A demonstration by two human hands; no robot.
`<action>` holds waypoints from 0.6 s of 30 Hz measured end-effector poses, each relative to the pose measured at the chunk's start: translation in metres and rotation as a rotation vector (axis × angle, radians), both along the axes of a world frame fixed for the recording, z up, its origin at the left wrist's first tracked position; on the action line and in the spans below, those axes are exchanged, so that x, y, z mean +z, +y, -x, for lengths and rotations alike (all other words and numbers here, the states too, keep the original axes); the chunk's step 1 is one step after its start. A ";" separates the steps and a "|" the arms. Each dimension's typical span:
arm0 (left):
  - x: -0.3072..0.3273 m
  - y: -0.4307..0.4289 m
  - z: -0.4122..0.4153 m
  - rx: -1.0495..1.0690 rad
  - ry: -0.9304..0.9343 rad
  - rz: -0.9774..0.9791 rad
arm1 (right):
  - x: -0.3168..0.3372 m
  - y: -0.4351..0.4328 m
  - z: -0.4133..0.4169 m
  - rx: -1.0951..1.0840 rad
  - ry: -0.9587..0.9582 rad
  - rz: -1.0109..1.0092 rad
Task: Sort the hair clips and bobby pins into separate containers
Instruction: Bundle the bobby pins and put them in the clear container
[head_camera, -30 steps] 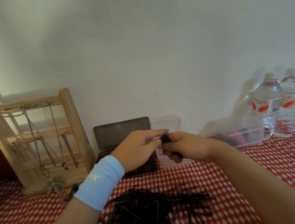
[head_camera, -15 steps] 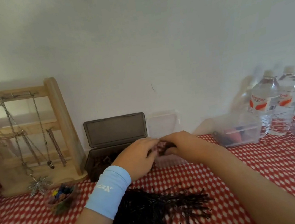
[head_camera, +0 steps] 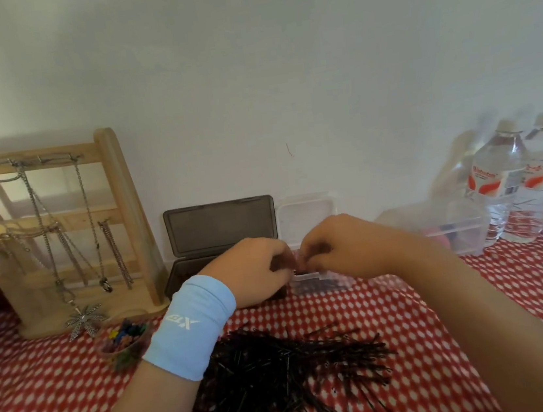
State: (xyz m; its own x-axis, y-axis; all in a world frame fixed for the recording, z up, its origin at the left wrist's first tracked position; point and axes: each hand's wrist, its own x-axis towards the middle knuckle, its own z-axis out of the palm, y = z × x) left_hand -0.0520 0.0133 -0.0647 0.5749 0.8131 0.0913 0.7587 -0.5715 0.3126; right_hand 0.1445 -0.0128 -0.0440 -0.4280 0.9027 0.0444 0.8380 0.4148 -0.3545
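Head view. The bench is covered by a red-and-white check cloth (head_camera: 46,387).

Hands: the left hand (head_camera: 254,269), with a pale blue wristband (head_camera: 192,325) on the wrist, and the right hand (head_camera: 340,248) meet fingertip to fingertip at the far middle of the bench. They meet above the join between the dark box (head_camera: 219,227) and the clear container (head_camera: 310,214). The fingers of both hands are curled inward. The spot where they meet is blurred and shadowed, so I cannot tell whether either hand pinches anything.

Dark box: lid open and standing up against the wall, base mostly hidden behind the left hand.

Clear container: just right of the dark box, lid also up. Dark contents show through its near wall below the right hand, but their kind is not legible.

Bobby pins (head_camera: 284,375): a large loose black heap on the cloth, near side, between the two forearms and apart from both boxes.

Hair clips (head_camera: 123,335): small and coloured, in a small bowl (head_camera: 124,357) just left of the wristband, at the foot of a wooden jewellery stand (head_camera: 120,207) hung with chains, far left.

Far right: a clear tub (head_camera: 454,228), then two water bottles (head_camera: 500,184) by the wall.
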 end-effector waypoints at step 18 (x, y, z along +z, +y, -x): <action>-0.005 -0.034 0.032 0.085 0.396 0.361 | -0.030 -0.021 0.050 0.159 -0.313 0.267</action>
State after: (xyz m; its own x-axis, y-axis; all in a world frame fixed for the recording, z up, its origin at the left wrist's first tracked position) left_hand -0.0840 -0.0209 -0.0701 0.4390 0.7979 -0.4130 0.8974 -0.4117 0.1586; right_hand 0.0948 -0.0343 -0.0737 -0.5179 0.7869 -0.3356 0.8555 0.4752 -0.2058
